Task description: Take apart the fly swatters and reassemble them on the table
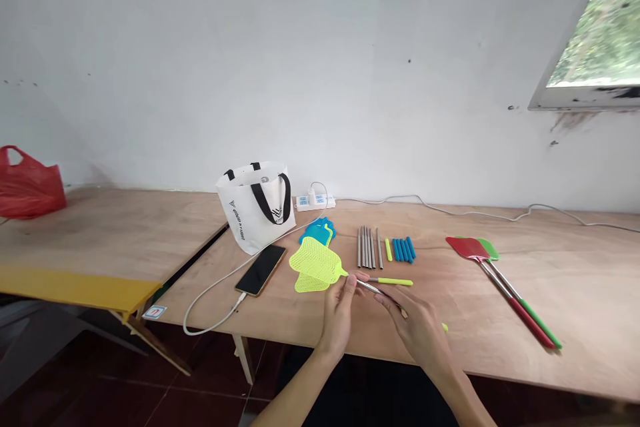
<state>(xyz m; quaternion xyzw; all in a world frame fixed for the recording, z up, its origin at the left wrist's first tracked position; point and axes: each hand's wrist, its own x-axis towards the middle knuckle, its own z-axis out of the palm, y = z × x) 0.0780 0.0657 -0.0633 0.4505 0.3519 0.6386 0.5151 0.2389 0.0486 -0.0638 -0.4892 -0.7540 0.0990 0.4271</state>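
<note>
Head view: long plywood table against a white wall, with a second table butted up at the left and a red plastic bag at its far end. White tote bag with black handles upright near the seam of the two tables, a power strip just behind it by the wall.

Off to the right, well apart from the hands, two finished swatters lying side by side, one red and one green, heads toward the wall.

In front of the tote, a stack of yellow-green swatter heads flat on the table, blue swatter heads just behind. Dark phone beside the stack, plugged into a white cable looping over the near edge.

Left hand and right hand over the near edge, both on one metal rod: left fingers pinched on its front end, right at the neck of the top yellow-green head; right fingers closed around the shaft farther back, with a bit of yellow showing past the palm.

Farther back, a row of bare rods, then a single yellow grip and a cluster of blue grips. One short rod with a yellow grip lying loose just beyond the fingers.
</note>
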